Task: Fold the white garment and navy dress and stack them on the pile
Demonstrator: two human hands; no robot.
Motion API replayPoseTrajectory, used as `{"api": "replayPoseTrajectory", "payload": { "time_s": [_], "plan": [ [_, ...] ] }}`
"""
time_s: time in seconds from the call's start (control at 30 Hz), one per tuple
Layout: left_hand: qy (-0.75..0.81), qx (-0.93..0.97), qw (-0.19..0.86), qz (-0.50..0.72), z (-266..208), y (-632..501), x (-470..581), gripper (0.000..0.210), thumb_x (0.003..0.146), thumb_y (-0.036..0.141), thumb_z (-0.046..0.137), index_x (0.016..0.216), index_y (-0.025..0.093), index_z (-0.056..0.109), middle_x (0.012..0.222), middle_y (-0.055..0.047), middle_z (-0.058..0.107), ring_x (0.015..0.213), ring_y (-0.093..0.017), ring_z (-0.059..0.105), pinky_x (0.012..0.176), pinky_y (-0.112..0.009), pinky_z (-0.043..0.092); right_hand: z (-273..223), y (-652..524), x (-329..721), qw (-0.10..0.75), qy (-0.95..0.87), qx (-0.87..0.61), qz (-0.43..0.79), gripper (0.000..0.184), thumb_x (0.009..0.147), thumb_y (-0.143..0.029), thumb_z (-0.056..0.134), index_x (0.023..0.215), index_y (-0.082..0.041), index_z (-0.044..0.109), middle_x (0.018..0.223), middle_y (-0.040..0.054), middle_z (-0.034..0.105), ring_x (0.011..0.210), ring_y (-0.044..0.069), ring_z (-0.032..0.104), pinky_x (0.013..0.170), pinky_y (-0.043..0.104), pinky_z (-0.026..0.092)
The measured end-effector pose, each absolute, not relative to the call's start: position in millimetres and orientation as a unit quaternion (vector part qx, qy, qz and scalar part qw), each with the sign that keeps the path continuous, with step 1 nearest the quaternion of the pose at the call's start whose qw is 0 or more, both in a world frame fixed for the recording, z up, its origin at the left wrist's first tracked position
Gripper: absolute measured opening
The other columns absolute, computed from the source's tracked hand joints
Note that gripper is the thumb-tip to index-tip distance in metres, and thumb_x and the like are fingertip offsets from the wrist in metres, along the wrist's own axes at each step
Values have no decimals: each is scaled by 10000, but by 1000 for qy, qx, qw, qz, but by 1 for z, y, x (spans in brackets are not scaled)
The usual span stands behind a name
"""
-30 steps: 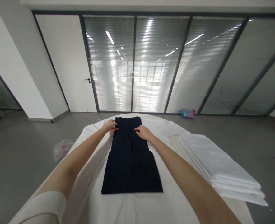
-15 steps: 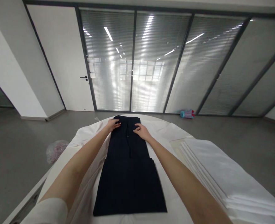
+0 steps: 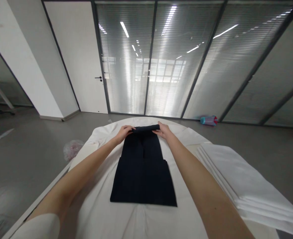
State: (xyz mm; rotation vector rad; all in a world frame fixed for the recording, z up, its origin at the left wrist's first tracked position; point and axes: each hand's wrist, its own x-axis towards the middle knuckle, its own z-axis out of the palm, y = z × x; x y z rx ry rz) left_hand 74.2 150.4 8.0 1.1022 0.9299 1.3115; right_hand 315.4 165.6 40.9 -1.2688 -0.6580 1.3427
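Note:
Dark navy trousers point(image 3: 143, 181) lie lengthwise on a white cloth, with the near part folded back over itself in a flat panel. My left hand point(image 3: 124, 133) grips the left end of their far edge, fingers closed round the fabric. On the opposite end my right hand point(image 3: 163, 130) pinches the same edge. Between the two hands that far edge is lifted and turned over into a thick band. The middle part of the trousers stays flat, with a centre seam showing.
A white cloth point(image 3: 96, 212) covers the table. Folded white fabric point(image 3: 238, 172) is stacked on the right. On the floor are a clear plastic bag point(image 3: 72, 149) at left and a blue and red bundle point(image 3: 208, 120) by the glass partition point(image 3: 170, 43).
Both hands have closed on the far edge of the trousers and raised and turned it toward me. Before, the hands rested on the flat fabric. The camera view has shifted slightly left.

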Motion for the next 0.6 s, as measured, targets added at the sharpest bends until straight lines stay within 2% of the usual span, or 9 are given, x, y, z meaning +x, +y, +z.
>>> {"api": "replayPoseTrajectory", "payload": {
  "time_s": [0.07, 0.13, 0.2, 0.27, 0.33, 0.4, 0.5, 0.6],
  "plan": [
    [423, 441, 552, 567, 10, 137, 75, 162, 784, 274, 678, 717, 131, 716, 945, -89, 718, 955, -199, 630, 726, -222, 522, 42, 151, 311, 562, -285, -536, 562, 112, 941, -146, 535, 1046, -178, 521, 761, 4, 585, 664, 127, 619, 614, 276, 623],
    [452, 409, 547, 573, 10, 125, 74, 189, 798, 311, 686, 791, 125, 719, 955, -97, 712, 931, -195, 632, 680, -215, 512, 40, 131, 308, 565, -293, -530, 560, 187, 887, -69, 545, 1034, -183, 528, 774, 1, 594, 681, 127, 630, 639, 290, 636],
    [472, 387, 551, 569, 7, 112, 71, 240, 733, 218, 745, 956, 134, 712, 887, -71, 704, 846, -170, 644, 655, -210, 509, 33, 108, 307, 568, -297, -529, 557, 322, 837, -30, 556, 1104, -205, 510, 832, 3, 612, 720, 140, 650, 663, 335, 650],
    [483, 376, 563, 555, 3, 98, 66, 517, 660, 97, 764, 1160, 174, 657, 803, -27, 688, 740, -143, 645, 614, -204, 504, 21, 84, 309, 559, -301, -538, 555, 505, 777, -3, 585, 1207, -237, 462, 912, 8, 622, 750, 151, 658, 664, 385, 658],
    [491, 374, 582, 529, -2, 84, 61, 685, 615, 37, 770, 1259, 209, 611, 771, -7, 685, 666, -136, 640, 565, -204, 497, 7, 65, 313, 542, -308, -552, 553, 640, 725, 18, 616, 1274, -250, 422, 981, 27, 625, 760, 160, 656, 642, 407, 659],
    [494, 383, 603, 496, -5, 74, 56, 657, 597, 46, 800, 1216, 203, 647, 782, -22, 699, 633, -144, 643, 536, -219, 506, -5, 51, 318, 529, -318, -560, 553, 677, 720, 3, 653, 1302, -240, 408, 1025, 52, 628, 767, 166, 659, 624, 389, 659],
    [492, 406, 618, 459, -3, 68, 50, 504, 602, 116, 852, 1087, 152, 717, 791, -60, 710, 605, -154, 643, 520, -250, 529, -13, 42, 320, 521, -340, -552, 555, 633, 775, -102, 712, 1313, -229, 404, 1046, 73, 644, 756, 164, 674, 615, 345, 656],
    [483, 430, 609, 459, -1, 71, 50, 498, 596, 125, 869, 1074, 134, 732, 824, -72, 721, 634, -153, 653, 547, -248, 542, -13, 41, 319, 524, -373, -546, 537, 597, 798, -158, 722, 1308, -243, 424, 1076, 68, 657, 728, 152, 681, 603, 328, 651]
  ]
}}
